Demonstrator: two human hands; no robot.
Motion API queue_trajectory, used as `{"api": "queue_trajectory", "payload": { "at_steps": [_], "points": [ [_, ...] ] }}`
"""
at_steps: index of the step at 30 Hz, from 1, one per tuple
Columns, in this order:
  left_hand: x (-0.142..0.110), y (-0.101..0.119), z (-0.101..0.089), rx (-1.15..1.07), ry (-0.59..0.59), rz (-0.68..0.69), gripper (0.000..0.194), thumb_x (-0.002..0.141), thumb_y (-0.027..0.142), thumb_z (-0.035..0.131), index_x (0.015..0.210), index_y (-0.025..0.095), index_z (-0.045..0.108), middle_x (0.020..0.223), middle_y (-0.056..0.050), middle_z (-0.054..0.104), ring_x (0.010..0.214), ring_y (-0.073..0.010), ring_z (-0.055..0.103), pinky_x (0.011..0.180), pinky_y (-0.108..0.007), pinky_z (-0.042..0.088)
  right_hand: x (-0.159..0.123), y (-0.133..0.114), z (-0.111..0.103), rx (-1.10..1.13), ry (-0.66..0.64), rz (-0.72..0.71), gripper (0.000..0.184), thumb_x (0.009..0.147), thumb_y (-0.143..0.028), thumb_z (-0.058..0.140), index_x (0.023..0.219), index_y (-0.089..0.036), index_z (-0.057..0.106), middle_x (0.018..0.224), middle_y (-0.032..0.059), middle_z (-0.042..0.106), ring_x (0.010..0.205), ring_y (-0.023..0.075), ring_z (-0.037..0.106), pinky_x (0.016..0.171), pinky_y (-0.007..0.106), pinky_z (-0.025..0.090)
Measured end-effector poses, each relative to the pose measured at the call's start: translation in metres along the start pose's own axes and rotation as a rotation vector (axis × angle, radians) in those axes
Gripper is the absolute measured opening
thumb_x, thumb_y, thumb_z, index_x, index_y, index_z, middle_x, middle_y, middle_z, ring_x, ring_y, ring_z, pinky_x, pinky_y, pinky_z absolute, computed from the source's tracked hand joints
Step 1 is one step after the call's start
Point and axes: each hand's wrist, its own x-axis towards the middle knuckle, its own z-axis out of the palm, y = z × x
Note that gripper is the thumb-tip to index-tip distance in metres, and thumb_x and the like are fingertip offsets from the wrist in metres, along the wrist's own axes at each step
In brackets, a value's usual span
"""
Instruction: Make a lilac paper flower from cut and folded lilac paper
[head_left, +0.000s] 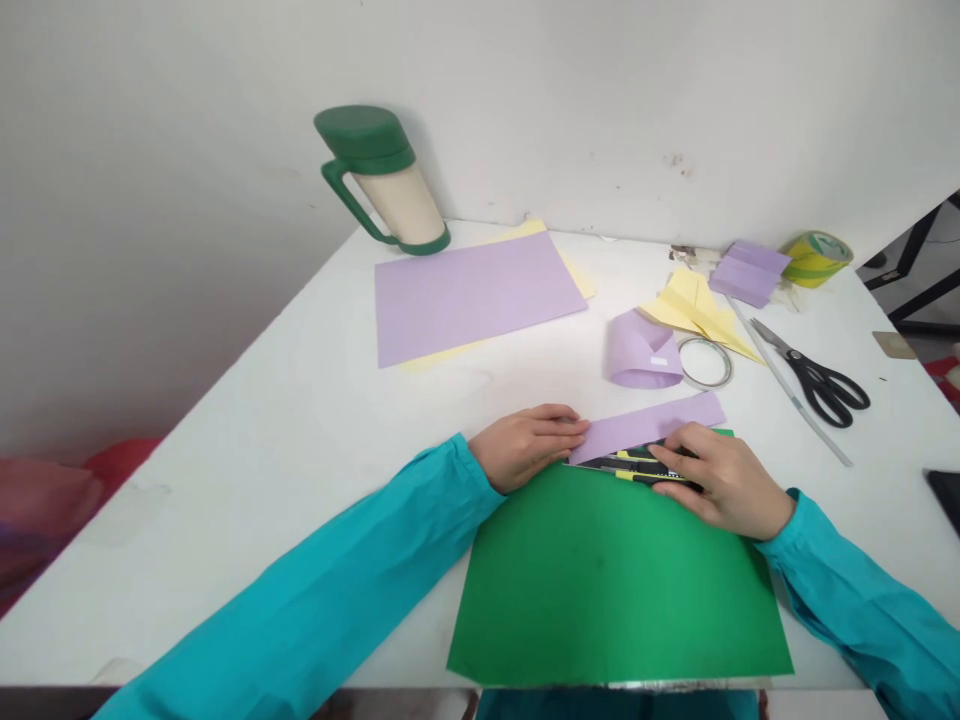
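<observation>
A narrow purple paper strip [649,424] lies at the far edge of a green sheet [615,585] on the white table [300,430]. My left hand [529,447] rests with curled fingers, its fingertips pressing the strip's left end. My right hand [716,478] is closed around a black and yellow utility knife [637,467], which lies along the strip's near edge. Both sleeves are teal.
A green and cream jug [386,180] stands at the back wall. Purple and yellow sheets [472,290] lie behind, with a purple paper roll [641,350], clear tape ring [705,362], yellow paper plane [697,310], scissors [814,375], folded purple paper [748,271] and yellow tape [817,257].
</observation>
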Motion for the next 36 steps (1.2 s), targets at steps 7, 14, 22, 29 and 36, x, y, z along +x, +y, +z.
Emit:
{"api": "queue_trajectory", "payload": {
  "at_steps": [7, 14, 22, 29, 36],
  "points": [
    [-0.001, -0.002, 0.000, -0.016, -0.005, 0.000, 0.031, 0.091, 0.020, 0.044, 0.116, 0.019, 0.062, 0.114, -0.010, 0.067, 0.115, -0.0223, 0.056, 0.093, -0.040, 0.053, -0.001, -0.002, 0.003, 0.128, 0.001, -0.043, 0.034, 0.087, -0.036, 0.056, 0.113, -0.015, 0.061, 0.094, 0.0113, 0.061, 0.081, 0.0200, 0.057, 0.065, 0.033, 0.050],
    [0.004, 0.004, -0.002, 0.073, 0.049, 0.022, 0.030, 0.088, 0.020, 0.053, 0.117, 0.018, 0.061, 0.112, -0.010, 0.069, 0.108, -0.0230, 0.060, 0.086, -0.037, 0.056, -0.030, 0.022, -0.021, 0.328, 0.410, 0.242, 0.031, 0.087, -0.033, 0.058, 0.114, -0.020, 0.062, 0.093, 0.0081, 0.062, 0.081, 0.0173, 0.060, 0.069, 0.029, 0.051],
    [0.018, 0.022, 0.002, 0.158, 0.145, -0.076, 0.034, 0.081, 0.028, 0.064, 0.113, 0.017, 0.061, 0.106, -0.013, 0.069, 0.097, -0.0249, 0.060, 0.080, -0.041, 0.055, -0.074, 0.094, -0.007, -0.472, 0.363, 0.899, 0.040, 0.088, -0.046, 0.046, 0.100, -0.014, 0.068, 0.086, 0.0108, 0.062, 0.080, 0.0245, 0.057, 0.064, 0.034, 0.043],
    [0.020, 0.021, 0.004, 0.164, 0.127, -0.159, 0.034, 0.083, 0.030, 0.061, 0.115, 0.019, 0.061, 0.100, -0.011, 0.069, 0.088, -0.0223, 0.060, 0.076, -0.038, 0.053, -0.064, 0.081, -0.014, -0.611, 0.372, 0.898, 0.037, 0.085, -0.041, 0.052, 0.105, -0.012, 0.065, 0.093, 0.0161, 0.062, 0.089, 0.0299, 0.053, 0.071, 0.041, 0.041],
    [0.021, 0.024, 0.005, 0.117, 0.181, -0.179, 0.035, 0.082, 0.029, 0.062, 0.115, 0.019, 0.061, 0.097, -0.010, 0.069, 0.088, -0.0222, 0.061, 0.076, -0.037, 0.054, -0.019, 0.036, 0.007, -0.215, 0.294, 0.612, 0.044, 0.082, -0.051, 0.057, 0.105, -0.015, 0.062, 0.096, 0.0127, 0.060, 0.088, 0.0258, 0.055, 0.076, 0.038, 0.046]
  ]
}}
